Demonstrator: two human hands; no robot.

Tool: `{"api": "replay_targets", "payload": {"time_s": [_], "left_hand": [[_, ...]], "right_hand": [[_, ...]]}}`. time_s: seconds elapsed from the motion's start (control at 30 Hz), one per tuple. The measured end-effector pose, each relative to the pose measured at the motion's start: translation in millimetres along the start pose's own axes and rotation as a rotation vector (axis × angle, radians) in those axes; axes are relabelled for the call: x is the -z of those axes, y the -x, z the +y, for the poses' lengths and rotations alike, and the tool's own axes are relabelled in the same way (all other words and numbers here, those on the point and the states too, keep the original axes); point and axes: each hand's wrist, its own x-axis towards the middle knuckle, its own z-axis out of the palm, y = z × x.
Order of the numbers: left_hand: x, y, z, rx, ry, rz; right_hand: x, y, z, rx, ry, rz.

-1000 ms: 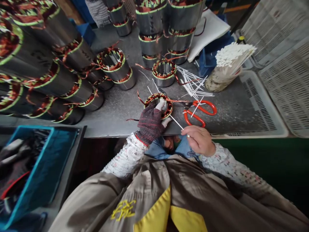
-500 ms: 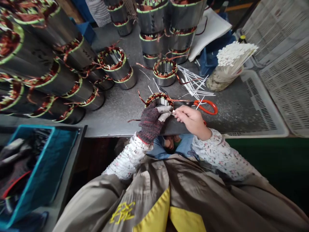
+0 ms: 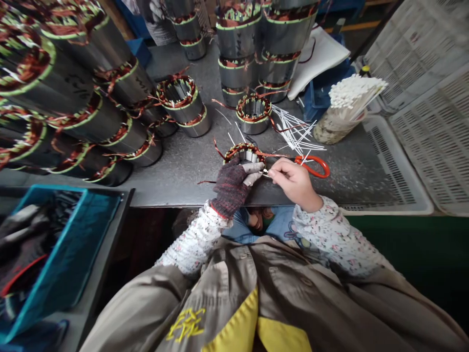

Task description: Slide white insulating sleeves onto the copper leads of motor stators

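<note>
A stator [image 3: 245, 153] with copper windings lies at the near side of the bench. My left hand [image 3: 233, 184], in a dark knitted glove with pale fingertips, is closed on its near rim. Just right of it, my bare right hand [image 3: 293, 182] pinches a thin white strip [image 3: 266, 172] between thumb and fingertips. The strip's other end meets the gloved fingertips; whether it sits in the stator is hidden. Orange-handled scissors [image 3: 319, 167] lie beyond my right hand, their blades largely out of sight. Another stator [image 3: 253, 115] stands upright just behind the held one.
Loose white sticks [image 3: 295, 128] are scattered right of centre. A tub of white sticks [image 3: 342, 110] stands beside a white plastic crate [image 3: 397, 171]. Stacked stators [image 3: 120, 83] crowd the left and back. A teal bin [image 3: 91, 234] with gloves sits lower left.
The view has shifted slightly. My right hand has drawn a little to the right of the stator, and more of the white strip shows between the hands. My left hand keeps its hold.
</note>
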Motion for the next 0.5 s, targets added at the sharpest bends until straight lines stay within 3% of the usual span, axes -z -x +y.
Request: {"api": "replay_targets", "payload": {"time_s": [0.3, 0.4, 0.5], "left_hand": [[5, -2, 2, -0.038, -0.111, -0.048], [9, -3, 3, -0.054, -0.155, -0.095], [11, -5, 5, -0.06, -0.233, -0.166]], "right_hand": [[-8, -11, 13, -0.111, 0.159, -0.074], [-8, -14, 4, -0.12, 0.251, -0.102], [-1, -13, -13, -0.167, 0.307, -0.219]]}}
